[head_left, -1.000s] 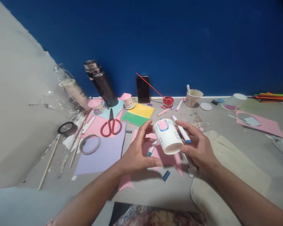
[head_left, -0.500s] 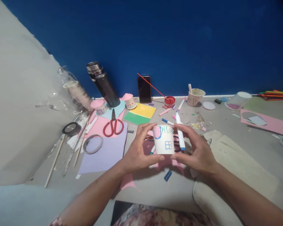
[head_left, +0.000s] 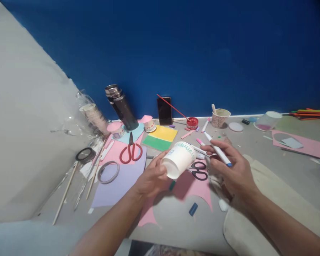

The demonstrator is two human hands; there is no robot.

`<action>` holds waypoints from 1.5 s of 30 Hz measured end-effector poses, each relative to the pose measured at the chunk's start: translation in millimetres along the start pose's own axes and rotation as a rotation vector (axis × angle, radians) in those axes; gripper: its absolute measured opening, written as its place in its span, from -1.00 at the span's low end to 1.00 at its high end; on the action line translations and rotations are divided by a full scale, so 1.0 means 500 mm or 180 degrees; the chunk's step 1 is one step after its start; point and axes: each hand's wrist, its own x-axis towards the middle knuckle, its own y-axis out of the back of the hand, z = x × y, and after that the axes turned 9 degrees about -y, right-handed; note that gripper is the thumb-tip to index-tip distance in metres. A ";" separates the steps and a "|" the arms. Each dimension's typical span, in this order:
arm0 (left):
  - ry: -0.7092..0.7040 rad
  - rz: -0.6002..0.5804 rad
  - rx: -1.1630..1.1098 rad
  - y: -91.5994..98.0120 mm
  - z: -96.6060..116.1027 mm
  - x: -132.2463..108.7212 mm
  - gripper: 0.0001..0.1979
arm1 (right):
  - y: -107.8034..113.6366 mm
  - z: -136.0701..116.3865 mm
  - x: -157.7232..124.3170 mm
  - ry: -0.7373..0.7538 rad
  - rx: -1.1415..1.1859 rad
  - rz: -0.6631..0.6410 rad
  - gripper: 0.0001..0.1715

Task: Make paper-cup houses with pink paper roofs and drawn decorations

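In my left hand (head_left: 153,176) is a white paper cup (head_left: 179,160), tilted, its plain end toward me. Green zigzag marks run along its far rim, and part of a blue drawing shows on its side. My right hand (head_left: 230,165) grips a white marker (head_left: 217,148) with a blue end, its tip pointing up and left, apart from the cup. Beneath the hands lie pink paper (head_left: 194,190) with curved cut-outs and black-handled scissors (head_left: 199,171). A dark blue marker cap (head_left: 193,209) rests on the table nearer to me.
Red-handled scissors (head_left: 131,151), a tape roll (head_left: 108,172) and purple paper (head_left: 117,192) lie to the left. Farther back stand a black flask (head_left: 124,112), small decorated cups (head_left: 149,124), a phone (head_left: 164,111) and a red paint pot (head_left: 192,123). A beige cloth (head_left: 277,199) lies right.
The cup has turned and tilted in my left hand, hiding most of its drawn window. My right hand has let go of the cup and moved right, keeping the marker.
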 end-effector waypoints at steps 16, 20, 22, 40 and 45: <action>0.1142 -0.0494 -0.0665 0.025 -0.027 -0.001 -0.25 | 0.000 -0.010 -0.014 0.1203 -0.1311 -0.0745 -0.48; 0.1786 -0.0850 -0.0766 0.029 -0.060 -0.003 -0.19 | 0.001 -0.014 -0.030 0.1112 -0.1034 -0.1664 0.05; 0.1899 -0.0904 -0.0788 0.028 -0.073 -0.005 -0.17 | -0.001 -0.017 -0.037 0.1040 -0.0953 -0.1812 0.10; -0.1074 -0.1348 0.3855 -0.025 0.064 -0.021 -0.06 | -0.007 0.004 -0.007 0.2275 -0.2028 -0.0984 0.05; -0.1646 -0.1115 0.4894 -0.029 0.080 -0.029 -0.25 | -0.002 0.001 -0.006 0.2079 -0.2123 -0.0903 0.04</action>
